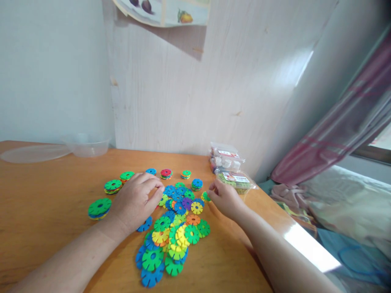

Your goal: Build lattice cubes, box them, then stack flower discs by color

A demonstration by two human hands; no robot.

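A heap of several flat, notched plastic discs [174, 228] in green, blue, yellow and orange lies on the wooden table [45, 211]. My left hand [136, 201] rests palm down on the heap's left side, fingers curled over discs. My right hand [224, 199] is at the heap's right edge, its fingertips pinched on a small green disc [205, 197]. Small stacks of discs [113, 186] stand in a row behind and to the left of the hands.
Clear plastic boxes with labels [233, 173] sit at the table's far right edge. A clear bowl [87, 145] and a flat lid [33, 154] stand at the back left by the wall. A bed with cloth [336, 203] lies beyond the table's right edge.
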